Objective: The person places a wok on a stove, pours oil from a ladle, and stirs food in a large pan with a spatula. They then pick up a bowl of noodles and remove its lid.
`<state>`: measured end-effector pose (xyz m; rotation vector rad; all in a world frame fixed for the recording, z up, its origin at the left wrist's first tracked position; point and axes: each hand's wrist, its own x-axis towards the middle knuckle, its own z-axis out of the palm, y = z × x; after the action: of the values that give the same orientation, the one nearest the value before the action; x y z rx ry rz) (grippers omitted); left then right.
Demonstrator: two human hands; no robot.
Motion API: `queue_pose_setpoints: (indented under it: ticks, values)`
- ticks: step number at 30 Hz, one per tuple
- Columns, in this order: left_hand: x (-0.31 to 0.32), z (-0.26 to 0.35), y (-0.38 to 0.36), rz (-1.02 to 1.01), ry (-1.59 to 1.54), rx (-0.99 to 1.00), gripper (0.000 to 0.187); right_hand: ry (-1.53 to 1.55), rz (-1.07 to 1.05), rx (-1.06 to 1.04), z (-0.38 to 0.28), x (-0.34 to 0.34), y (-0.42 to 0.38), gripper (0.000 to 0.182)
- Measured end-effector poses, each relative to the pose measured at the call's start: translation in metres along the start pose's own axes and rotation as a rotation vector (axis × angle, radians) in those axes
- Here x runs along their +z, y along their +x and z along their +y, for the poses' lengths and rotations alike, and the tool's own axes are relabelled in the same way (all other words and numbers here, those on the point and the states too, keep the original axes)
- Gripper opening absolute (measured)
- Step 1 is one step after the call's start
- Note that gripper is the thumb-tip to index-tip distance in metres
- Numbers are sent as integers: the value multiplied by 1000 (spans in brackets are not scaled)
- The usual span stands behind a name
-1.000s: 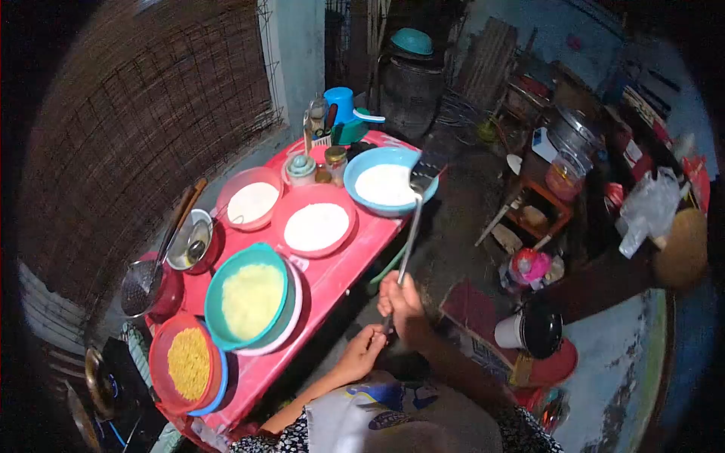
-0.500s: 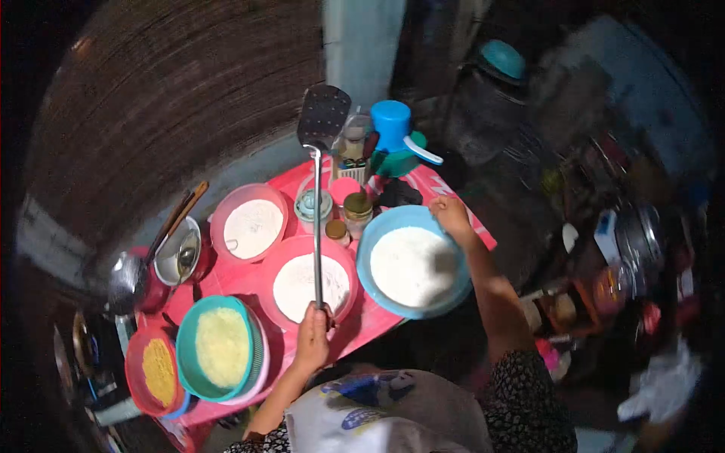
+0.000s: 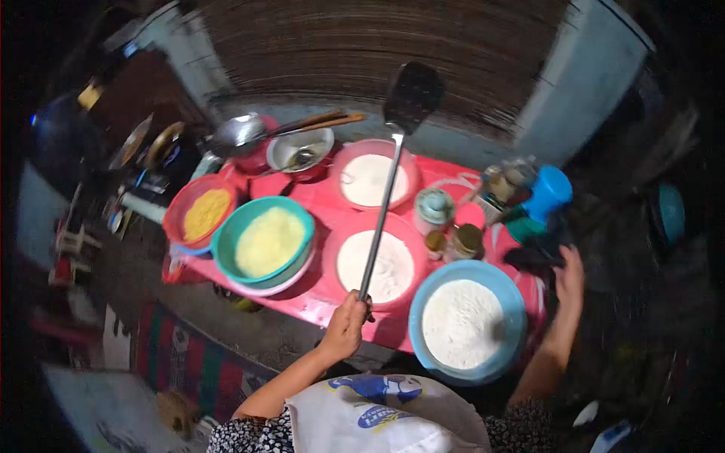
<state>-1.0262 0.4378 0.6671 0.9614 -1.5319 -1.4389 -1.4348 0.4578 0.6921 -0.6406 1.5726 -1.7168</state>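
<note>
My left hand (image 3: 347,329) is closed round the handle end of a long metal spatula (image 3: 385,200), whose dark perforated blade points up and away over the table. Below the shaft lies a pink bowl (image 3: 332,260) of white powder. My right hand (image 3: 570,278) is beside a black cloth-like item (image 3: 529,257) at the table's right side, fingers partly extended; whether it grips the item is unclear. Near it, at the front edge, sits a blue basin (image 3: 516,321) holding white powder.
Left on the table (image 3: 302,306) stand a teal basin (image 3: 221,245) with pale yellow shreds and a red bowl (image 3: 174,219) with yellow food. A ladle (image 3: 240,134) rests near a white bowl (image 3: 321,147) behind. Jars (image 3: 466,241) and a blue cup (image 3: 549,189) stand right.
The view has turned left, shifting the table's contents. My right hand has left the blue basin's rim and reached the black item. My left hand still holds the spatula.
</note>
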Motion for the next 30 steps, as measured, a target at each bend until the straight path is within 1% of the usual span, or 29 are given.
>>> queue_pose_setpoints:
  ticks: [1,3,5,7,9,11,12,13,14,15,16,17,19,20,21,22,23,24,25,26,27,28,29,30]
  values:
    - [-8,5,-5,44,5,15,31,224,-155,-74,-17,5,-10,40]
    - [-26,18,-17,56,66,83,32,346,-535,-247,-65,63,-55,44]
    - [-45,30,-37,110,24,77,28,336,-675,-399,-97,134,-109,48]
    - [-70,40,-56,141,46,163,30,448,-833,-403,-117,224,-165,47]
    - [-105,46,-76,193,89,215,30,406,-767,-381,-120,302,-229,45]
    - [-142,63,-100,250,311,368,38,-3,-845,-538,-106,362,-257,44]
    - [-168,68,-115,244,400,368,40,117,-918,-529,-99,397,-286,42]
    - [-195,76,-128,278,422,380,40,239,-995,-522,-94,434,-314,40]
    - [-221,85,-143,345,491,375,39,284,-1013,-616,-86,466,-337,33]
    - [-245,89,-161,418,549,355,38,296,-951,-510,-66,487,-364,25]
    - [-271,83,-178,451,543,363,34,209,-906,-629,-47,511,-389,22]
    - [-288,99,-195,484,443,229,24,136,-852,-747,-27,534,-411,18]
    - [-335,99,-231,534,593,75,24,174,-918,-956,24,576,-453,31]
    - [-357,96,-237,679,664,215,27,70,-962,-1030,46,596,-464,26]
    - [-374,107,-246,697,667,210,27,-39,-998,-1107,65,613,-473,21]
    - [-390,126,-259,581,725,-89,24,-32,-1013,-1107,81,626,-480,21]
    - [-407,139,-271,455,763,-386,24,-39,-1171,-871,95,638,-483,17]
    - [-428,143,-283,397,814,-308,24,-52,-1319,-627,104,651,-486,13]
    - [-450,146,-298,345,862,-230,25,-56,-1342,-630,112,665,-494,13]
    - [-472,153,-308,455,552,-282,27,55,-1273,-516,120,680,-505,7]
    - [-491,158,-310,604,477,-235,27,164,-1199,-399,129,695,-514,4]
    - [-510,155,-302,763,505,-161,26,86,-1365,-324,138,708,-517,10]
    - [-526,147,-288,918,533,-89,26,85,-1383,-308,145,722,-526,10]
    - [-544,130,-274,940,462,-6,27,108,-1482,-264,150,740,-537,14]
